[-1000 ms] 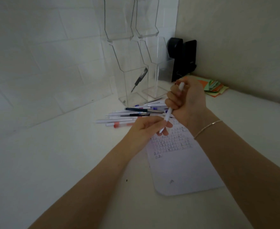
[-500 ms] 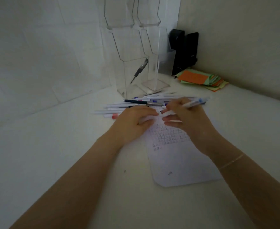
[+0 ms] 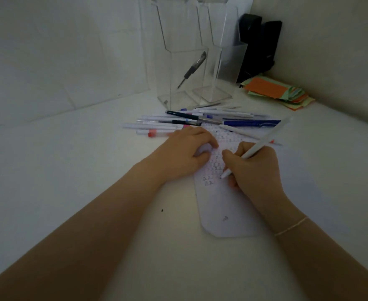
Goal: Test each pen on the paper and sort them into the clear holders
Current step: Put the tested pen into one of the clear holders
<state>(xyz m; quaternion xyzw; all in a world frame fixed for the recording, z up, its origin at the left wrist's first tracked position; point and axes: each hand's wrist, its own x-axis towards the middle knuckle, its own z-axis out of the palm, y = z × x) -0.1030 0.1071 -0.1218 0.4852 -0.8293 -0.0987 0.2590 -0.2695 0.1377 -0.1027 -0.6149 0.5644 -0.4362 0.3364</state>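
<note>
Head view: worn on the person's head, wide-angle
Facing: forward and down toward a wall corner
Nearness: close over the tabletop [image 3: 70,170], forearms entering from below

One white pen [image 3: 263,144] sits in the right hand [image 3: 254,168]. Beyond both hands lie roughly a dozen loose pens [image 3: 200,120]; exact number unclear. Farther off stand two clear holders [image 3: 185,61], the left one holding one dark pen [image 3: 193,69]. One paper [image 3: 224,205] underneath.

White pen [image 3: 263,144] over white paper [image 3: 228,205] rowed with small dark marks; navy pen [image 3: 251,123], orange-and-green paper scraps [image 3: 276,91], white table [image 3: 70,170].
</note>
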